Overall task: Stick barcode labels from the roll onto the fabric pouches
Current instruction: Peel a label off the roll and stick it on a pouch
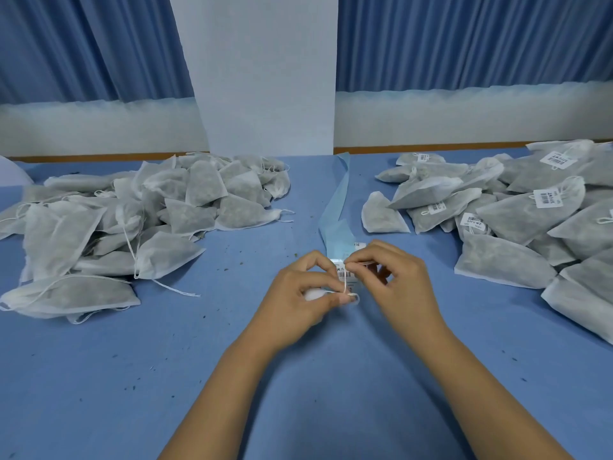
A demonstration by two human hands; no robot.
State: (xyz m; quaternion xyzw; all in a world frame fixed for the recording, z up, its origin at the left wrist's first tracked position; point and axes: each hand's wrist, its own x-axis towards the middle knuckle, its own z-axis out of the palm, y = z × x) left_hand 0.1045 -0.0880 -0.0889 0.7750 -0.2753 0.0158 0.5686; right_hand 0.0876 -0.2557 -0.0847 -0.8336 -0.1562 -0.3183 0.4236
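Left hand [305,293] pinches a pouch string [345,287], right hand [394,277] a barcode label [345,275], mid-table [298,410]; labelled pile [530,210] right, unlabelled pile [132,220] apparently still to do.

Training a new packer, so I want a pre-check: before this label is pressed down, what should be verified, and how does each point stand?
1. Left hand grips a pouch: ok, though only a white corner shows.
2. Right hand pinches the string: ok.
3. String clear of the label: not ok, it crosses the barcode.
4. Label flat and straight: cannot tell, fingers hide it.
5. Backing strip lies free on the table: ok.
6. Unlabelled pile at left stocked: ok.
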